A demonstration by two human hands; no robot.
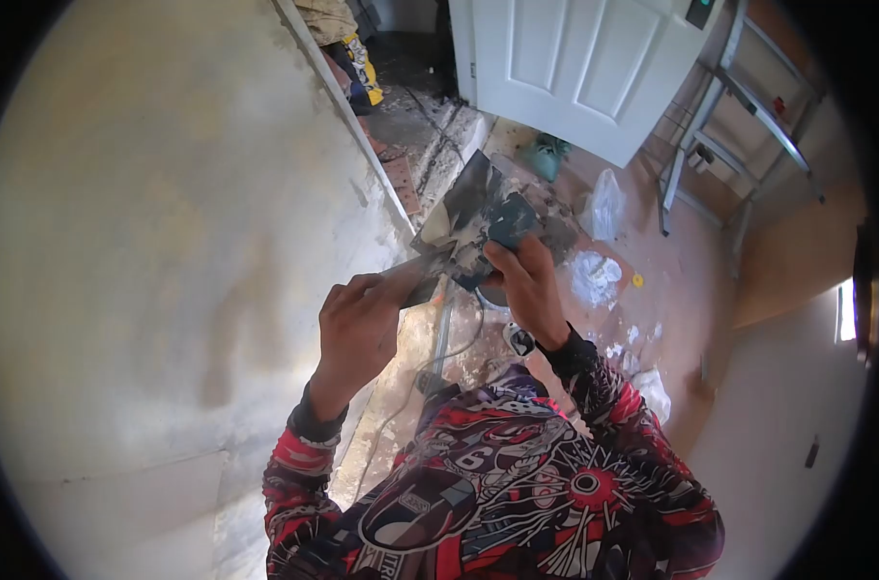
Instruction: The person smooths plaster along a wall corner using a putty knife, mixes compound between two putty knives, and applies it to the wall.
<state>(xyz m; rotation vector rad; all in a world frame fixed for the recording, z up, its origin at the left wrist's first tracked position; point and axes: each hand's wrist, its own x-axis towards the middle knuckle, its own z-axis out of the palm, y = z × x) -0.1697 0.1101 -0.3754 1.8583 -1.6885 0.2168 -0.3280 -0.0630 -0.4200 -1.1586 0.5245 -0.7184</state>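
Dark plate (475,188), right hand (531,287); blade (423,288), left hand (357,329); grips closed.

1. White door (565,68) and stepladder (715,97) — tops cut off by the upper edge.
2. Round object (494,298), near the floor's (681,300) wall-side edge — mostly hidden beneath the right hand (533,287).
3. Yellow sack's (364,75) print — too blurred.

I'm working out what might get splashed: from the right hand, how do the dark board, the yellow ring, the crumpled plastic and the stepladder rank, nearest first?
By the head view, from the right hand:
1. Dark board: in its grip.
2. Crumpled plastic: floor, right.
3. Yellow ring: just beyond.
4. Stepladder: far right.
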